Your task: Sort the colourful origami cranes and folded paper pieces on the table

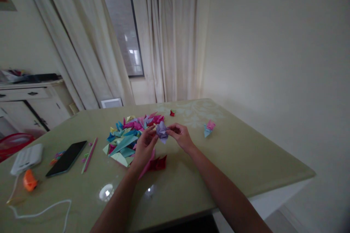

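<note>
Near the paper pile (pixel 126 145), left hand (pixel 146 142) and right hand (pixel 181 137) fingertips pinch lilac folded paper (pixel 162 132): apparently shaping; next requires light pressure.

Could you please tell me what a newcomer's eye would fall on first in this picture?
Probably the heap of bright folded papers, left of centre on the pale green table. Next comes the lilac folded paper, held between the left hand and right hand at the heap's right side. A vivid orange object also stands out near the table's left side.
</note>
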Motion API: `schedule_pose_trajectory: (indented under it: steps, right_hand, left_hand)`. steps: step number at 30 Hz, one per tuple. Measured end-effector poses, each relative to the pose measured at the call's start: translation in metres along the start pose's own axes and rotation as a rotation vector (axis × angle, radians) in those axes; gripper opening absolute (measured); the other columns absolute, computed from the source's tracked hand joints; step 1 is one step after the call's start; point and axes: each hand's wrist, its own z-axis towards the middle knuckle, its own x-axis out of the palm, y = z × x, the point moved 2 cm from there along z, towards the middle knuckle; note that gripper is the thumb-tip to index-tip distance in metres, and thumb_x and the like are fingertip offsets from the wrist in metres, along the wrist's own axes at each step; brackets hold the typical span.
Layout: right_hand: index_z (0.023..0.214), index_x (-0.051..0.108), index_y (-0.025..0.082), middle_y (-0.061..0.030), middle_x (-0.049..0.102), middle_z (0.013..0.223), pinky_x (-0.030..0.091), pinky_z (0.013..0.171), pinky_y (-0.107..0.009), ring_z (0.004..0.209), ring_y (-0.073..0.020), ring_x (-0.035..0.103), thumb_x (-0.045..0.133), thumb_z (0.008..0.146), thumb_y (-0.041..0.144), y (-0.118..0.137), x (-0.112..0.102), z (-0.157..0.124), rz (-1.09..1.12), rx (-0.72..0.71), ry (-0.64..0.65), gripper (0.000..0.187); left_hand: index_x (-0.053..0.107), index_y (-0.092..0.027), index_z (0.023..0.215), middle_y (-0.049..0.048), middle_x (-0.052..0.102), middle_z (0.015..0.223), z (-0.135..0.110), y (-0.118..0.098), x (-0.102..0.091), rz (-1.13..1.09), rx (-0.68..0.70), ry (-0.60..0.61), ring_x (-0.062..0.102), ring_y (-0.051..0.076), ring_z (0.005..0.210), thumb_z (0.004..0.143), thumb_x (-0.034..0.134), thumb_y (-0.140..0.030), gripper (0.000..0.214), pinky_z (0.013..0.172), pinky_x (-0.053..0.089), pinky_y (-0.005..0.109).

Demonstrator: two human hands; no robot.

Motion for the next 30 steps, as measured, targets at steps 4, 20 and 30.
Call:
schedule_pose_trajectory:
  steps: [4,20,30]
  right_hand:
    - [0.084,0.074,0.019,-0.0041,0.075,0.079,0.055,0.071,-0.031,0.072,-0.0189,0.069,0.080,0.074,0.042,-0.003,-0.023,0.012,-0.064,-0.020,-0.067,0.026]
    - [0.084,0.075,0.018,-0.0100,0.078,0.082,0.056,0.082,-0.044,0.077,-0.0266,0.072,0.073,0.070,0.055,0.046,-0.247,-0.036,-0.623,-0.035,-0.627,0.040]
    - [0.083,0.077,0.020,-0.0110,0.080,0.084,0.056,0.083,-0.045,0.080,-0.0302,0.075,0.068,0.069,0.048,0.010,-0.281,-0.083,-0.749,0.162,-0.585,0.032]
  left_hand:
    - [0.060,-0.021,0.132,0.0104,0.073,0.116,0.000,-0.001,-0.004,0.215,0.011,-0.089,0.070,0.022,0.096,0.094,0.061,-0.036,0.041,0.084,0.056,0.036]
    - [0.067,-0.020,0.129,0.0138,0.069,0.127,-0.008,-0.001,-0.023,1.303,-0.029,0.041,0.059,0.035,0.118,0.100,0.044,-0.023,0.037,0.096,0.045,0.048]
    - [0.067,-0.019,0.129,0.0155,0.065,0.135,-0.010,0.008,-0.025,1.300,-0.132,0.111,0.058,0.035,0.122,0.101,0.046,-0.033,0.038,0.098,0.043,0.050]
